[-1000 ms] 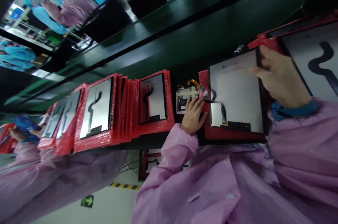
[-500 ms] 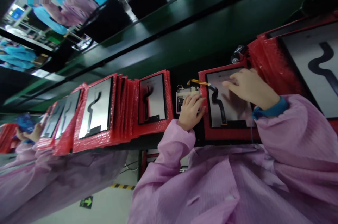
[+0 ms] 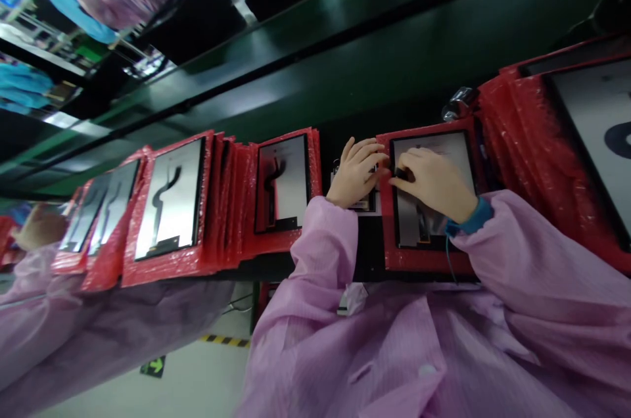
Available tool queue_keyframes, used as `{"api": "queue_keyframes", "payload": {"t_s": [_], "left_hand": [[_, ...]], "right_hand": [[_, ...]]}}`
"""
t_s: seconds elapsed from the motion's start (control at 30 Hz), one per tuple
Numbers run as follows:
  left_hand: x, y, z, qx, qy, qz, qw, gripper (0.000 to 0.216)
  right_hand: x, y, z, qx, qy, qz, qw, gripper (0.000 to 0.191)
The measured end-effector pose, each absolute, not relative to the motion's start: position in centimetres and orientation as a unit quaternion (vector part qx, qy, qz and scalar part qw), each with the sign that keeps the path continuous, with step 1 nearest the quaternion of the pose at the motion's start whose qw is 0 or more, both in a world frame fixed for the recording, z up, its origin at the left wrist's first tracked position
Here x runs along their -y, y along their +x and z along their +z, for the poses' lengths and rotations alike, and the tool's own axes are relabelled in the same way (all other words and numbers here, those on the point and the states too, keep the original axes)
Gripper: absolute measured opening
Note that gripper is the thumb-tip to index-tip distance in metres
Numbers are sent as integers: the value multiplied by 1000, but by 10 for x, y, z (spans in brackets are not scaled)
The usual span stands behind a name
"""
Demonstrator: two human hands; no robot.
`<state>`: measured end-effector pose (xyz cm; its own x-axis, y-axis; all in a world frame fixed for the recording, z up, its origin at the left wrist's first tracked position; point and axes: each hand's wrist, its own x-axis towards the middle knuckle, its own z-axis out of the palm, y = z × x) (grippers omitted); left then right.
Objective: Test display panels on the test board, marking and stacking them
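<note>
A display panel (image 3: 446,142) lies face down on red bubble wrap (image 3: 389,254) in front of me, with a dark ribbon cable (image 3: 422,224) running up its back. My right hand (image 3: 434,185) is over this panel, thumb and forefinger closed on the cable's upper part. Just left of it, my left hand (image 3: 355,175) reaches over a small circuit board (image 3: 367,202), fingers stretched out and slightly apart, the tips near the cable's end. That end and most of the board are hidden beneath my hands.
Left of me stand stacked red bubble-wrap sheets (image 3: 224,208) with panels, including a nearer panel (image 3: 290,181). More wrapped panels (image 3: 596,122) lie at the right. A clear plastic-wrapped item (image 3: 459,104) sits behind. A co-worker's hand (image 3: 42,227) is at far left.
My right hand has moved left and closed on the ribbon cable. My left hand has shifted up over the circuit board toward the cable's end. The view has shifted slightly.
</note>
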<state>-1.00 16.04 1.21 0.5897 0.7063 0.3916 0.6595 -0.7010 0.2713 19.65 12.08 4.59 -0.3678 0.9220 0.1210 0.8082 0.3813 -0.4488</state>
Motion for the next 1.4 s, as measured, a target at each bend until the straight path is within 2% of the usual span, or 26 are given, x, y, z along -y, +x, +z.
{"api": "queue_keyframes", "payload": {"t_s": [0.1,0.2,0.3,0.4,0.53,0.77,0.93,1.4], "left_hand": [[-157,-11,17,-376,887,268,23,29],[-154,-10,18,-374,885,277,7,32],[-151,-11,18,-370,887,277,0,32],[-146,-14,20,-361,893,267,11,27],[-139,-17,25,-349,901,249,63,24],[-140,-15,23,-376,896,208,116,21],[-139,-12,21,-371,890,223,141,20],[-137,-7,16,-375,888,233,125,21]], "right_hand": [[-112,194,49,840,-516,67,154,15],[-109,191,45,832,-524,60,171,21],[-111,188,36,811,-514,176,219,29],[-115,187,31,774,-487,324,244,26],[-117,187,31,742,-469,405,256,18],[-116,188,30,765,-454,387,242,18],[-118,186,26,763,-459,382,248,16],[-121,188,20,769,-449,374,260,19]]}}
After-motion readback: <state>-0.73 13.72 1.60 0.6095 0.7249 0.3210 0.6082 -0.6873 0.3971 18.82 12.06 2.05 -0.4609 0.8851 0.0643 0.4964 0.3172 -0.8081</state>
